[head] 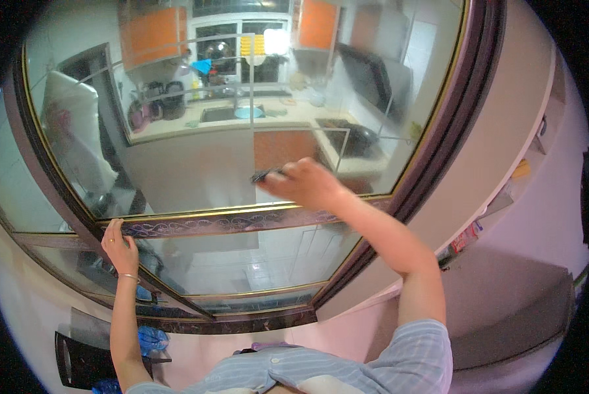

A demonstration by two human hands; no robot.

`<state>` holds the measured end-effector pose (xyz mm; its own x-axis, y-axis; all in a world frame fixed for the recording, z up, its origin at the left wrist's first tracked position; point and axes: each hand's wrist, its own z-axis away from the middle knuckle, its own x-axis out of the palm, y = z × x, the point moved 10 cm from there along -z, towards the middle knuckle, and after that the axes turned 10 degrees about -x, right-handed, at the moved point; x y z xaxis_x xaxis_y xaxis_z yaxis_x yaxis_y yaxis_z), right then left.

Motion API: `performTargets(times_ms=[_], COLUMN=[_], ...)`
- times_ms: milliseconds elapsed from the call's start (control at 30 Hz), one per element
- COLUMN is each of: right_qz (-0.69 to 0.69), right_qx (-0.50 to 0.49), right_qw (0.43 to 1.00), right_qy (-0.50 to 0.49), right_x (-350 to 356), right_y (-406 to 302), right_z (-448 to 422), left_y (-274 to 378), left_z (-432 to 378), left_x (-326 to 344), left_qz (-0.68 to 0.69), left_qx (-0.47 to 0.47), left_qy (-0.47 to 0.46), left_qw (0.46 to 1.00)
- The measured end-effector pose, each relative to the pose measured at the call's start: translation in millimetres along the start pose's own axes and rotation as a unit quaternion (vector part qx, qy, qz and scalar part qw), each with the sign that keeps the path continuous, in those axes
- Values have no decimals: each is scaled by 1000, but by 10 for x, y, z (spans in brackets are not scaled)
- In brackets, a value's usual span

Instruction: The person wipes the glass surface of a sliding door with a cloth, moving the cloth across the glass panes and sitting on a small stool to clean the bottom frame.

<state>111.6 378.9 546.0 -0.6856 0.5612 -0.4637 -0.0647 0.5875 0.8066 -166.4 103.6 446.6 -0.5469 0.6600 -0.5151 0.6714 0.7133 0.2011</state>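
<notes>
A framed glass door with gold trim stands before me, and a kitchen shows through its upper pane. My right hand is at the lower part of that pane, closed around a dark object; blur hides what it is. A patterned crossbar runs just below this hand. At the crossbar's left end my left hand rests with its fingertips on the door frame, holding nothing that I can see. A ring and a bracelet are on the left hand and wrist.
Beside the door on the right are a pale panel and shelves with small items. A dark chair and a blue plastic bag are at the lower left. The dark door sill crosses the floor.
</notes>
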Motion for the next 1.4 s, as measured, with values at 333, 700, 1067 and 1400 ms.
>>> performTargets(times_ms=[333,700,1067,1400], right_qz=[13,-108,32,-12], right_qx=[281,558,346,328], right_qw=[939,716,930,933], right_qy=[196,405,120,149], right_x=[-1080,-363,140,230], right_y=[1923,1278,-262,-683], right_z=[-371,2145,1495,754], left_y=[-8,-11,143,34], left_z=[45,-62,-96,-56], left_x=[-103,8,-220,-190], left_qz=[13,23,30,44], left_qx=[-12,3,22,44], left_qy=[16,-8,18,63], left_qw=[1000,1000,999,996])
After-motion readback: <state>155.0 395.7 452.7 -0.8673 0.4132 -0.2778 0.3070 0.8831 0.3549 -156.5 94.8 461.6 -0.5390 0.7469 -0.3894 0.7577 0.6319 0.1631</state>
